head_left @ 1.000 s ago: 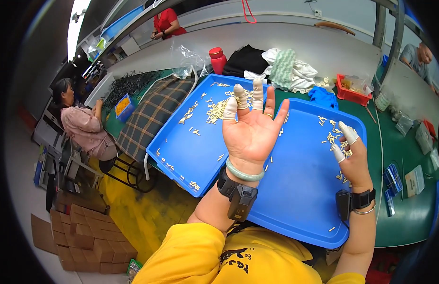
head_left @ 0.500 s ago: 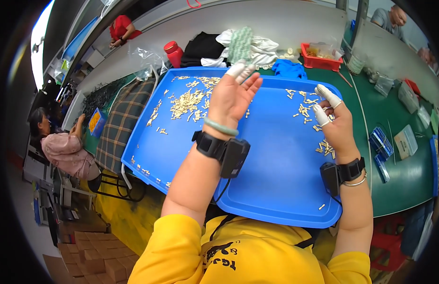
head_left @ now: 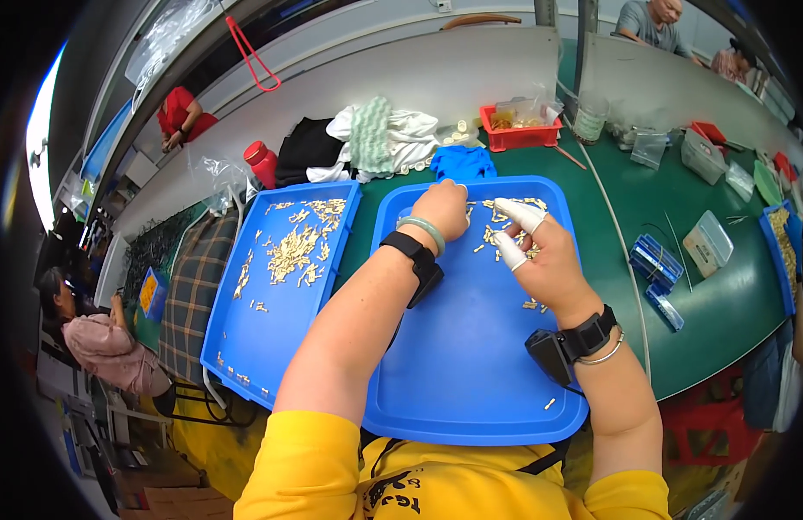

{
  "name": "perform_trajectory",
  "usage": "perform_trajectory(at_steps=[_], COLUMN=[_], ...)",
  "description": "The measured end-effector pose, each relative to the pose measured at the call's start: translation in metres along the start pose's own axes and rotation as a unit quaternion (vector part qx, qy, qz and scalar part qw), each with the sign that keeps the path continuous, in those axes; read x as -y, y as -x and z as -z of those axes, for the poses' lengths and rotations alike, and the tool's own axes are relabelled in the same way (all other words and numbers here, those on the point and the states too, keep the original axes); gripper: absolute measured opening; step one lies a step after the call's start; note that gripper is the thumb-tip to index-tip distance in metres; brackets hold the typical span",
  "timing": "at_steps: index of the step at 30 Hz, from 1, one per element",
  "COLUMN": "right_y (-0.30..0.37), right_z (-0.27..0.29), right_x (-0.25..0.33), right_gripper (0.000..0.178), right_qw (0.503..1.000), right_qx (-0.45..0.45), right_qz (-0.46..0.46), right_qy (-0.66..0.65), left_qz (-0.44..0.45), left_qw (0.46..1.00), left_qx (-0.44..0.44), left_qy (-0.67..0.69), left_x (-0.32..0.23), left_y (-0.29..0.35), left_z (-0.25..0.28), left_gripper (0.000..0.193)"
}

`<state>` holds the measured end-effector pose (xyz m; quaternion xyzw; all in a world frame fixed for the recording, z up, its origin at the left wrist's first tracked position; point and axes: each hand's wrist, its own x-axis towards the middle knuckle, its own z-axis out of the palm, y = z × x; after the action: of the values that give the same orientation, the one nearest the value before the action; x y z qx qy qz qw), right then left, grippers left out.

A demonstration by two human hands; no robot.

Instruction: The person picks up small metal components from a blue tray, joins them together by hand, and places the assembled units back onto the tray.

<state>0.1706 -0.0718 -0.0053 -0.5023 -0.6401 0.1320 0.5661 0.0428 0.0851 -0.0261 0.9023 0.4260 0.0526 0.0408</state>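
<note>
A blue tray (head_left: 471,347) lies in front of me, with small pale metal-like pieces (head_left: 492,234) scattered along its far right part. My left hand (head_left: 442,211) is at its far edge, back turned up and fingers curled down. Whatever those fingers hold is hidden. Over the pieces, my right hand (head_left: 549,260) has its white-covered thumb and forefinger spread apart, with nothing visible between them. A second blue tray (head_left: 271,338) to the left carries a heap of similar pieces (head_left: 295,253).
Behind the trays are a blue cloth (head_left: 464,162), a red bin (head_left: 521,137), piled cloths (head_left: 410,139) and a red bottle (head_left: 261,165). Blue boxes (head_left: 655,263) and a clear container (head_left: 708,244) lie right on the green table (head_left: 605,225). Other people sit beyond.
My left hand has gone from open, palm up over the left tray, to curled at the right tray's far edge. A green gap now shows between the trays. The view has shifted.
</note>
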Motion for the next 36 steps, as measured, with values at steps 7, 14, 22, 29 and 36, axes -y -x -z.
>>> perform_trajectory(at_steps=[7, 14, 22, 29, 36], right_y=[-0.004, -0.003, -0.003, -0.005, -0.003], right_z=[0.003, 0.003, 0.003, 0.001, 0.001], right_x=[-0.003, -0.003, -0.005, -0.007, -0.007], right_gripper=[0.038, 0.036, 0.033, 0.031, 0.028], right_qw=[1.000, 1.000, 0.999, 0.999, 0.999], right_qx=[0.004, 0.005, -0.003, -0.006, -0.005], right_qz=[0.011, 0.020, 0.025, 0.038, 0.028], right_qy=[0.014, 0.018, 0.023, 0.016, 0.019], left_qz=[-0.031, -0.025, -0.065, -0.076, -0.081], left_qw=[0.999, 0.998, 0.993, 0.991, 0.994], left_qx=[0.010, 0.015, 0.024, 0.001, -0.033], left_qy=[-0.033, -0.055, -0.094, -0.111, -0.058], left_x=[0.002, 0.001, -0.001, 0.005, 0.006], left_y=[-0.007, -0.008, -0.006, -0.004, -0.003], left_z=[0.004, 0.004, 0.009, 0.005, 0.005], left_gripper=[0.022, 0.019, 0.015, 0.016, 0.015])
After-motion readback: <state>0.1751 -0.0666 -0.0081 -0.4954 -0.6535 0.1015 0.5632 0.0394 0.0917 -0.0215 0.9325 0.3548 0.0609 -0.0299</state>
